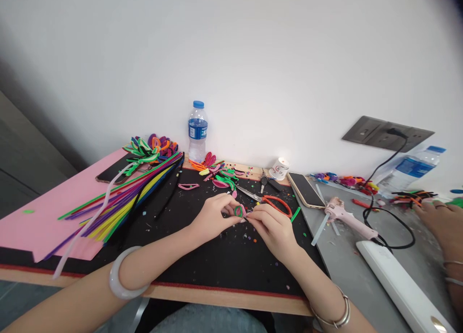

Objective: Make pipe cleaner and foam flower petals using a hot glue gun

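Above the middle of the black mat, my left hand pinches a small looped piece of pipe cleaner, green with pink. My right hand is closed at the other side of that same piece, fingertips pressed together on its pink end. Just beyond my right hand lie scissors with orange-red handles, blades pointing left. A pile of pink and green pipe cleaner shapes sits past my left hand. One pink loop rests apart on the mat.
Long pipe cleaners and a phone cover a pink sheet at left. A water bottle and paper cup stand by the wall. At right are a phone, a corded glue gun and another person's hand.
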Demonstrator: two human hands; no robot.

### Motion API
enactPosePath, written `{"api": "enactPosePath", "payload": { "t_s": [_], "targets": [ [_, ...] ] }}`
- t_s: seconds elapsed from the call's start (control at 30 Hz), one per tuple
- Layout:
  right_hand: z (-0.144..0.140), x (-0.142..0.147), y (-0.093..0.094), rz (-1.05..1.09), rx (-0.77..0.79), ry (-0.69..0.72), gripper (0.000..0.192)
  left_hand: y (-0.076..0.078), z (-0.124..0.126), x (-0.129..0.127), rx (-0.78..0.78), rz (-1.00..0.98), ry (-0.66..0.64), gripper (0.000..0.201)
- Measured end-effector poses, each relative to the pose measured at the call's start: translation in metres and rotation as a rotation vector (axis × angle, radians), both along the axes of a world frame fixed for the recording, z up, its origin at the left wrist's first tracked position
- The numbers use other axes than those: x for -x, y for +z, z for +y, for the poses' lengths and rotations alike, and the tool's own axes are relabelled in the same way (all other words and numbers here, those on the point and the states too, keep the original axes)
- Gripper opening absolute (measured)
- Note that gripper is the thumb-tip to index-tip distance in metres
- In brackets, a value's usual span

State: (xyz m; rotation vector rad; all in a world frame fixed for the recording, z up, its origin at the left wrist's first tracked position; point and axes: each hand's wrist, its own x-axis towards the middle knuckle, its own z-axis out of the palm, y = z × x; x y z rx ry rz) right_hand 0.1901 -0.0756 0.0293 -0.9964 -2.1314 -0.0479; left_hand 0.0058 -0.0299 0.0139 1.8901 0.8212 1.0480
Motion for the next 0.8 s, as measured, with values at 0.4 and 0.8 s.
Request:
{"api": "enactPosePath", "payload": {
  "t_s": [0.4,0.8],
  "targets": [
    [0.0001,0.0011,0.0012,0.001,-0.004,0.001,0.011,-0.0046,0.0004,-0.0015,0.188,-0.05,-0.05,0.021],
    [0.0015,-0.0029,-0.0019,-0.012,-0.006,-0.017,0.01,-0.0063,0.0018,-0.0023,0.293,-0.134,-0.076,0.027]
  ]
}}
